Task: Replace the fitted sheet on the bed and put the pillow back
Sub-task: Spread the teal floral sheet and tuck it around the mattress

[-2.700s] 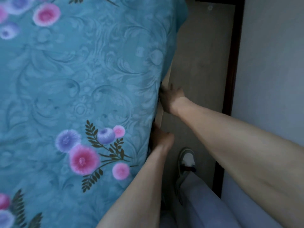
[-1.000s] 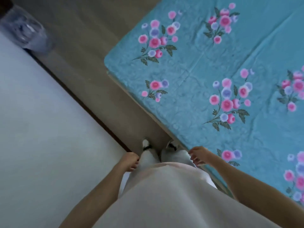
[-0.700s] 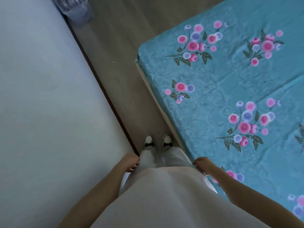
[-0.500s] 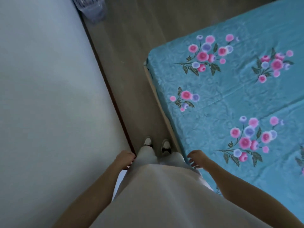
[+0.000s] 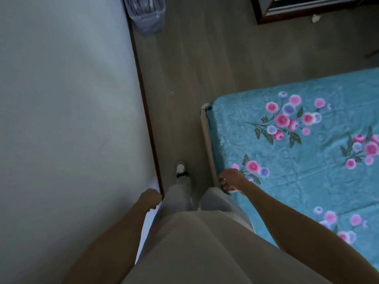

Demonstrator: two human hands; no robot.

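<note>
Cloth all over the bed there: the fitted sheet [image 5: 307, 181] was a teal woven fabric, matt, with a raised damask-like swirl and printed pink and violet flowers. The floor [image 5: 194, 78] looked like wood-grain plank with a dull sheen. The wall [image 5: 61, 99] was smooth and matt. The bin [image 5: 146, 15] was clear, glossy plastic. The trousers [image 5: 184, 193] looked soft, matt cloth.

No writing, label, brand, number or sign can be read anywhere in view. The teal fitted sheet with pink and purple flower sprays [image 5: 297, 160] carries only its printed pattern, and the clear ribbed plastic bin [image 5: 146, 15] by the white wall [image 5: 65, 99] shows no legible marking.
</note>
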